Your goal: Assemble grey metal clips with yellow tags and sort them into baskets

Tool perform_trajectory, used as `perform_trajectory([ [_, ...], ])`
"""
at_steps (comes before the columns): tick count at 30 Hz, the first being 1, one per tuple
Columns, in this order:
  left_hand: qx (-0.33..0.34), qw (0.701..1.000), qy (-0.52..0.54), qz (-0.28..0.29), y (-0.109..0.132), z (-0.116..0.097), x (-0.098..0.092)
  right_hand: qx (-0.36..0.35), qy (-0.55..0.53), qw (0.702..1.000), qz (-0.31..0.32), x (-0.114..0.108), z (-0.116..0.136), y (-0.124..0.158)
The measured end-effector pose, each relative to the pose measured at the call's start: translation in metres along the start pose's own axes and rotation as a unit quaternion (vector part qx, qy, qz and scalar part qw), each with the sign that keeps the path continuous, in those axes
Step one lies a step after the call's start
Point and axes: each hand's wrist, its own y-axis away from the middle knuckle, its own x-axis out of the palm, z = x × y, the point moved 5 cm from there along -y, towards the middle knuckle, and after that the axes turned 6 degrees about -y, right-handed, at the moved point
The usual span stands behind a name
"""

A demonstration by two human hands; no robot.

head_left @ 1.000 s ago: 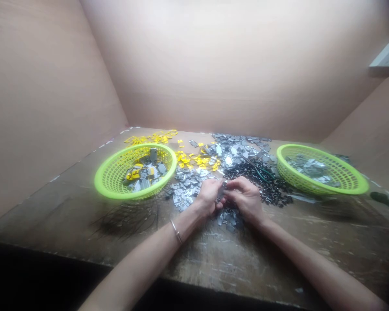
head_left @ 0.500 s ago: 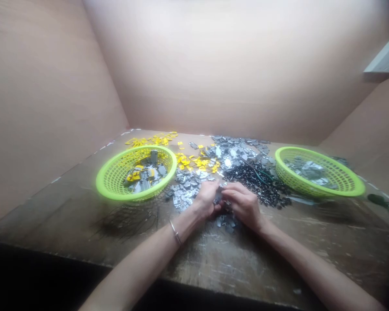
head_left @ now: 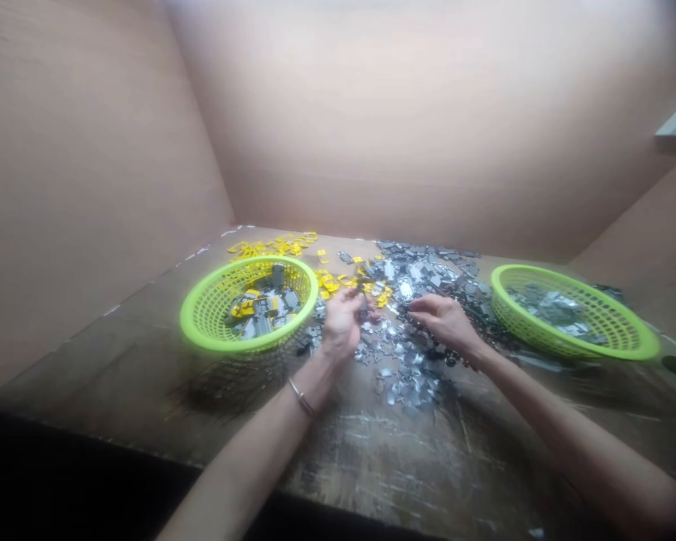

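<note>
My left hand [head_left: 342, 321], with a metal bangle [head_left: 300, 397] at its wrist, is closed around a small dark grey piece [head_left: 363, 306] whose exact kind is too blurred to tell. My right hand [head_left: 444, 321] is apart from it, its fingers pinched together at the edge of a heap of small black parts [head_left: 473, 304]. Whatever sits between those fingertips is hidden. Small silvery metal pieces [head_left: 411, 376] lie scattered on the table between and in front of both hands. Flat grey plates [head_left: 422, 267] are heaped just beyond.
A green-yellow basket [head_left: 194, 330] on the left holds grey and yellow parts. Another such basket [head_left: 647, 349], tilted, stands at the right with grey pieces inside. Yellow frames [head_left: 276, 244] lie at the back of the wooden table [head_left: 343, 458]. Board walls [head_left: 399, 150] enclose it.
My hands, close together before, have separated. The left moved left and slightly away from me, keeping a small piece; the right moved right to the black parts. The view shifted slightly.
</note>
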Motion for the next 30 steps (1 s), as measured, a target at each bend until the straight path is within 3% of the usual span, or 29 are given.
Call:
perform_trajectory([
  [4,0.050,0.997,0.022,-0.053,-0.004,-0.014,-0.007,-0.042,0.067,0.997,0.027,0.023,0.002,-0.014],
  [9,0.053,0.997,0.026,-0.055,-0.002,-0.010,-0.006,-0.115,0.141,0.982,0.052,0.062,0.009,-0.020],
  [12,0.042,0.997,0.028,-0.056,-0.001,-0.009,-0.007,-0.127,0.140,0.981,0.041,0.068,0.012,-0.020],
  [15,0.020,0.998,0.018,-0.057,-0.001,-0.007,-0.008,-0.076,0.016,0.997,0.021,0.056,0.009,-0.018],
  [17,0.002,0.998,0.000,-0.062,0.000,-0.004,-0.009,0.016,-0.134,0.991,0.006,0.043,-0.002,-0.015],
  [20,-0.035,0.999,-0.024,-0.028,0.001,0.006,-0.005,0.149,-0.351,0.923,-0.043,0.028,-0.021,-0.006],
  [22,-0.068,0.997,-0.029,0.012,0.004,0.017,0.001,0.185,-0.438,0.877,-0.073,0.024,-0.028,0.002],
  [25,-0.106,0.993,-0.034,0.043,0.009,0.032,0.007,0.195,-0.469,0.858,-0.072,0.024,-0.022,0.016],
  [30,-0.117,0.992,-0.046,0.030,0.012,0.042,0.005,0.142,-0.384,0.912,-0.006,0.023,0.010,0.029],
])
